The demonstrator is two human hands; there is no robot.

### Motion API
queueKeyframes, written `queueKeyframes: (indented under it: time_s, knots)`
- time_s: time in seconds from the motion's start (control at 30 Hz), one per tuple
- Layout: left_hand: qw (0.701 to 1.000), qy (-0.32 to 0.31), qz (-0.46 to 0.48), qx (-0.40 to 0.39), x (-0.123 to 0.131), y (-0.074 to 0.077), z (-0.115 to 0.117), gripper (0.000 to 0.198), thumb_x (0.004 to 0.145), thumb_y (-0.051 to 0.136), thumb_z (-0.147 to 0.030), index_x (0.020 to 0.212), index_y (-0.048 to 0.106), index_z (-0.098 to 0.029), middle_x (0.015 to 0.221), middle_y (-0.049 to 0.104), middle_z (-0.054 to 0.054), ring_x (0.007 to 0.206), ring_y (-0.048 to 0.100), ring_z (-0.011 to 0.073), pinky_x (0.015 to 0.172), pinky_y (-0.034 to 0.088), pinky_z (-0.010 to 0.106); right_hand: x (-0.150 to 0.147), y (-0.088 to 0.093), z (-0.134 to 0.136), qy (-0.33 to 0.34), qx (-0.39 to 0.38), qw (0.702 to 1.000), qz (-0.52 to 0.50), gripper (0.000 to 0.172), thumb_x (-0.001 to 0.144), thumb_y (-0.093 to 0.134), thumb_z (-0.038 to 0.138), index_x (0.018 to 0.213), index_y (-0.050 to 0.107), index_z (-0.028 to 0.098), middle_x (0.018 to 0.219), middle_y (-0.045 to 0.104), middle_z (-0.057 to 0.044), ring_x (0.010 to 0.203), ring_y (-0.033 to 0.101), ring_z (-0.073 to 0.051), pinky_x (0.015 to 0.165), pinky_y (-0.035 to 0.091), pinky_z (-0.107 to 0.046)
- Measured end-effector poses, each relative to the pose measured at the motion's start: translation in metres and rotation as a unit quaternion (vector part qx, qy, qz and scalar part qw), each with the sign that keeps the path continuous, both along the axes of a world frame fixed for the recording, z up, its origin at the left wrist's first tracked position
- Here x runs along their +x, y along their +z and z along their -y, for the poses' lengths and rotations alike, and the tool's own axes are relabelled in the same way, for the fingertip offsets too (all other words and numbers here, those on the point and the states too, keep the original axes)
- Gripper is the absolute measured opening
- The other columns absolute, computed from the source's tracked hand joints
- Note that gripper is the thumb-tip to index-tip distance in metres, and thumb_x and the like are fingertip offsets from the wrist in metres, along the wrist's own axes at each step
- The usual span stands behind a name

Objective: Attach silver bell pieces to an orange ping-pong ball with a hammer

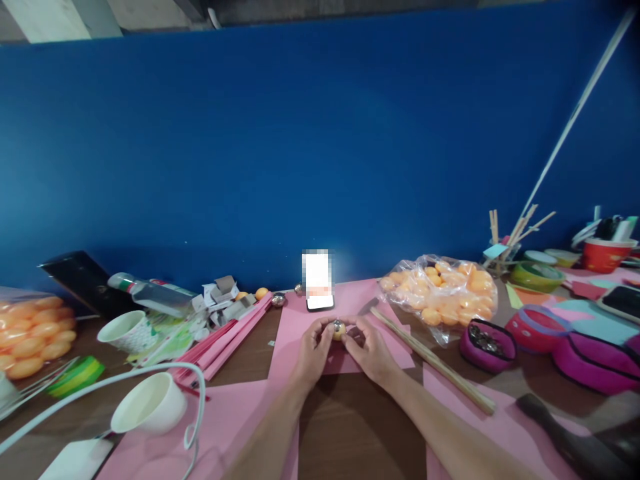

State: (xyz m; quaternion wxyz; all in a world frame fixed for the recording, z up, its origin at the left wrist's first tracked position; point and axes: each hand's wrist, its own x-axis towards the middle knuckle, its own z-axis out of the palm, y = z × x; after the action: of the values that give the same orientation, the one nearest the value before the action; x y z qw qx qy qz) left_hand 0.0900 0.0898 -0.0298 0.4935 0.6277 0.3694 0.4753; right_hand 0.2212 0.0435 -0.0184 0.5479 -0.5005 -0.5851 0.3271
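Both my hands meet over a pink paper sheet [350, 300] at the table's middle. My left hand [313, 350] and my right hand [370, 350] pinch a small orange ball with a shiny metal piece on it [339, 329] between their fingertips. A phone [319, 283] stands just behind the ball. A small silver ball [278, 299] lies on the table to the back left of my hands.
A clear bag of orange balls [443, 290] lies at right, another [33, 330] at far left. Wooden sticks [435, 363] lie beside my right arm. Two white cups [150, 403] [127, 330], pink paper strips [225, 337], magenta pouches [487, 343] and bowls [535, 275] crowd the table.
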Motion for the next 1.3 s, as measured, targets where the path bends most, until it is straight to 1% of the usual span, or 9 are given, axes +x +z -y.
queueKeyframes:
  time_s: [0.1,0.27,0.47,0.57,0.63,0.83,0.97,1.1,1.3]
  knots:
    - [1.000,-0.003,0.000,0.011,0.000,-0.001,0.000,0.028,0.079,0.049,-0.038,0.094,0.061,-0.017,0.090,0.065,0.006,0.084,0.059,0.0179,0.076,0.046,0.029,0.001,0.001,0.000,0.004,-0.014,1.000,-0.009,0.027,0.076,0.052,0.021,0.102,0.055,0.017,0.092,0.062,-0.007,0.073,0.059,-0.016,0.065,0.049,-0.027]
    - [1.000,-0.011,0.007,0.009,0.000,-0.001,0.003,0.029,0.079,0.049,-0.037,0.094,0.061,-0.016,0.088,0.064,0.006,0.082,0.058,0.0174,0.075,0.046,0.028,0.004,0.001,0.000,0.028,-0.029,0.999,-0.021,0.026,0.076,0.051,0.021,0.102,0.053,0.018,0.096,0.061,-0.006,0.076,0.059,-0.016,0.067,0.049,-0.027]
    - [0.999,-0.027,0.015,-0.012,-0.001,0.000,0.005,0.030,0.079,0.050,-0.037,0.097,0.061,-0.017,0.090,0.065,0.006,0.083,0.059,0.0179,0.077,0.047,0.031,0.005,0.000,0.000,0.030,-0.033,0.998,-0.047,0.024,0.076,0.051,0.022,0.099,0.054,0.019,0.092,0.061,-0.004,0.077,0.059,-0.016,0.066,0.049,-0.026]
    - [0.997,-0.063,0.032,-0.038,-0.001,0.003,0.008,0.034,0.080,0.048,-0.037,0.107,0.056,-0.017,0.099,0.064,0.007,0.088,0.060,0.0191,0.080,0.048,0.034,0.005,-0.001,-0.002,0.030,-0.038,0.996,-0.070,0.024,0.078,0.051,0.025,0.101,0.054,0.019,0.090,0.063,-0.004,0.076,0.060,-0.016,0.066,0.049,-0.027]
    - [0.997,-0.072,0.022,-0.028,0.000,0.006,0.010,0.037,0.078,0.052,-0.035,0.111,0.054,-0.018,0.106,0.061,0.008,0.095,0.058,0.0207,0.083,0.047,0.035,0.005,-0.002,-0.003,0.030,-0.037,0.995,-0.087,0.024,0.080,0.049,0.028,0.102,0.054,0.019,0.091,0.063,-0.005,0.077,0.060,-0.016,0.068,0.049,-0.027]
    - [0.997,-0.075,0.006,-0.018,0.000,0.007,0.010,0.039,0.078,0.052,-0.035,0.113,0.053,-0.018,0.109,0.061,0.008,0.093,0.059,0.0206,0.081,0.049,0.035,0.007,-0.003,-0.004,0.052,-0.042,0.992,-0.107,0.030,0.083,0.047,0.031,0.110,0.053,0.020,0.096,0.063,-0.006,0.082,0.061,-0.018,0.072,0.050,-0.030]
    - [0.998,-0.066,0.005,-0.005,0.000,0.009,0.009,0.037,0.077,0.053,-0.034,0.111,0.055,-0.019,0.106,0.062,0.007,0.095,0.058,0.0202,0.083,0.047,0.034,0.008,-0.004,-0.003,0.040,-0.037,0.995,-0.082,0.029,0.083,0.048,0.031,0.110,0.054,0.021,0.097,0.063,-0.005,0.083,0.060,-0.018,0.073,0.050,-0.031]
    - [0.998,-0.066,0.001,0.007,0.001,0.012,0.011,0.035,0.076,0.055,-0.033,0.108,0.057,-0.019,0.106,0.063,0.006,0.093,0.060,0.0202,0.080,0.049,0.033,0.008,-0.005,-0.004,0.031,-0.032,0.997,-0.070,0.030,0.084,0.047,0.031,0.111,0.052,0.022,0.100,0.062,-0.005,0.085,0.059,-0.018,0.074,0.049,-0.030]
    - [0.997,-0.064,0.025,-0.019,0.003,0.007,0.010,0.039,0.073,0.060,-0.030,0.110,0.056,-0.018,0.105,0.063,0.008,0.090,0.061,0.0213,0.078,0.050,0.035,0.006,-0.008,-0.005,0.036,-0.027,0.996,-0.080,0.030,0.084,0.047,0.033,0.109,0.051,0.019,0.095,0.063,-0.006,0.083,0.060,-0.019,0.071,0.049,-0.029]
